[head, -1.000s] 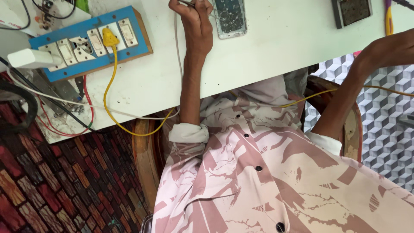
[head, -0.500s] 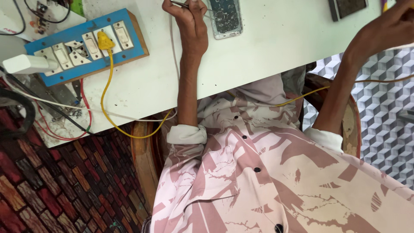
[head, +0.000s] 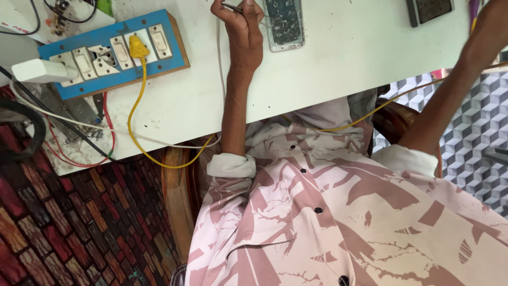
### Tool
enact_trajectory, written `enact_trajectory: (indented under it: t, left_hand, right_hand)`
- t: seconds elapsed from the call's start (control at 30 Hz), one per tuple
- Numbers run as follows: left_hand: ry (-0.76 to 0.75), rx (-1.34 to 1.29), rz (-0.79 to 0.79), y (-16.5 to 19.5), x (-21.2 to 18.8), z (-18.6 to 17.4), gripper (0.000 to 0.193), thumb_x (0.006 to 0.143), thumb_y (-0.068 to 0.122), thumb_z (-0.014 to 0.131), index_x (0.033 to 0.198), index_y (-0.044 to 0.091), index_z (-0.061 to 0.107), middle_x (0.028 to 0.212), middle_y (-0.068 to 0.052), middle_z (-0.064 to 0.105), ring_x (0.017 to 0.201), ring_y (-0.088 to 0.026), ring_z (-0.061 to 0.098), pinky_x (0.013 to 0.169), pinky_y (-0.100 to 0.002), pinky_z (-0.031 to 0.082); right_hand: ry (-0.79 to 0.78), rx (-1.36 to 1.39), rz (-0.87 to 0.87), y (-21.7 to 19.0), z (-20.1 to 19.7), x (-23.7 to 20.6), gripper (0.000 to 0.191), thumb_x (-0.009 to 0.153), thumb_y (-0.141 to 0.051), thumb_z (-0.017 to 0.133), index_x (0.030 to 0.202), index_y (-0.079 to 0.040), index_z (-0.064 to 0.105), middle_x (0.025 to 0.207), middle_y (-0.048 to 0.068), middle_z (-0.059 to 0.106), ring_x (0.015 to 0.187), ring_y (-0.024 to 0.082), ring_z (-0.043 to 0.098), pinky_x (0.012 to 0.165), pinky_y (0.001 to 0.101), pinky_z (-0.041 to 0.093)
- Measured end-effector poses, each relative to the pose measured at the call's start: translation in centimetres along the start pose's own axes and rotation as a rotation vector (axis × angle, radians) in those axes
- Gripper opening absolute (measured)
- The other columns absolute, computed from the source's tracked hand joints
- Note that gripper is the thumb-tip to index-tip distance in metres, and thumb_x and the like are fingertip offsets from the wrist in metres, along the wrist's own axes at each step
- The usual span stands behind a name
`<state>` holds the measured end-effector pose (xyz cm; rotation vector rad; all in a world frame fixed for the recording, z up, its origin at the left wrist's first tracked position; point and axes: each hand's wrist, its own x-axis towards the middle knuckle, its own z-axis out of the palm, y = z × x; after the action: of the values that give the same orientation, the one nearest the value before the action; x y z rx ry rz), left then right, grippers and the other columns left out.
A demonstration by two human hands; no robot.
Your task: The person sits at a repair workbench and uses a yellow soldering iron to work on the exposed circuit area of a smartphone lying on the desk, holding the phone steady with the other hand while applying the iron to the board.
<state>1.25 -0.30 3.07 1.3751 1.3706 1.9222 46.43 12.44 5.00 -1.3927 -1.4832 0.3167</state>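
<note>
My left hand (head: 241,32) rests on the white table (head: 338,69) at the top centre, its fingers closed on a thin metal tool (head: 233,7). Just to its right lies an opened phone (head: 284,24) with its inner parts showing. Only my right forearm (head: 455,79) is visible; it reaches up over the table's right end, and the hand itself is cut off by the top edge. A white cable (head: 218,63) runs along beside my left wrist.
A blue switchboard (head: 111,50) with a yellow plug (head: 138,50) and a white adapter (head: 37,70) lies at the table's left end. A yellow cable (head: 143,153) hangs off the edge. A dark device (head: 431,10) sits at top right. Below are a wooden chair (head: 177,212) and a brick-patterned floor (head: 79,233).
My right hand has moved up and out of the frame. My left hand stays by the phone, still holding the tool, while the view has shifted slightly.
</note>
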Motion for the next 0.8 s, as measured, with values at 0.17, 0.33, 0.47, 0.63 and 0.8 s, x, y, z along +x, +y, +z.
enact_trajectory:
  t: [0.17,0.33,0.47,0.63,0.8]
  left_hand:
    - [-0.009,0.021,0.032,-0.4,-0.1,0.1,0.02,0.118,0.014,0.035,0.128,0.012,0.018,0.077,-0.003,0.047,0.069,-0.013,0.046,0.068,-0.031,0.043]
    - [-0.004,-0.118,0.032,-0.8,0.1,0.3,0.025,0.116,0.011,0.036,0.133,0.014,0.017,0.087,-0.005,0.046,0.072,-0.012,0.046,0.068,-0.031,0.048]
    - [0.011,-0.079,0.082,-0.8,0.2,0.2,0.037,0.113,0.01,0.035,0.139,0.015,0.009,0.084,-0.002,0.046,0.071,-0.01,0.046,0.067,-0.03,0.049]
    - [-0.004,-0.124,0.036,-1.1,0.2,0.2,0.032,0.116,0.009,0.035,0.137,0.017,0.014,0.088,-0.003,0.046,0.074,-0.011,0.047,0.067,-0.03,0.048]
    - [-0.014,-0.172,0.027,-1.2,-0.1,0.0,0.031,0.116,0.011,0.036,0.136,0.017,0.014,0.092,-0.004,0.044,0.076,-0.012,0.046,0.068,-0.031,0.05]
  right_hand:
    - [-0.043,0.097,0.085,0.8,-0.8,0.4,0.027,0.113,-0.024,0.054,0.099,-0.004,0.066,0.093,0.004,0.065,0.081,0.013,0.06,0.076,0.0317,0.048]
    - [-0.013,0.254,0.146,1.3,-0.5,-1.0,0.029,0.112,-0.024,0.051,0.106,-0.005,0.072,0.1,0.005,0.072,0.087,0.012,0.067,0.082,0.0309,0.051]
    - [0.147,0.402,0.344,0.9,0.3,-1.4,0.028,0.109,-0.019,0.057,0.09,-0.001,0.068,0.082,0.007,0.065,0.074,0.017,0.062,0.073,0.0367,0.045]
    - [-0.039,0.286,0.077,0.0,-0.2,-2.0,0.029,0.114,-0.017,0.05,0.102,0.0,0.071,0.095,0.01,0.073,0.086,0.02,0.067,0.077,0.0341,0.053]
    - [0.102,0.238,0.229,-0.4,-0.6,-1.3,0.035,0.113,-0.02,0.049,0.085,-0.005,0.064,0.077,0.006,0.065,0.07,0.016,0.064,0.07,0.0322,0.052]
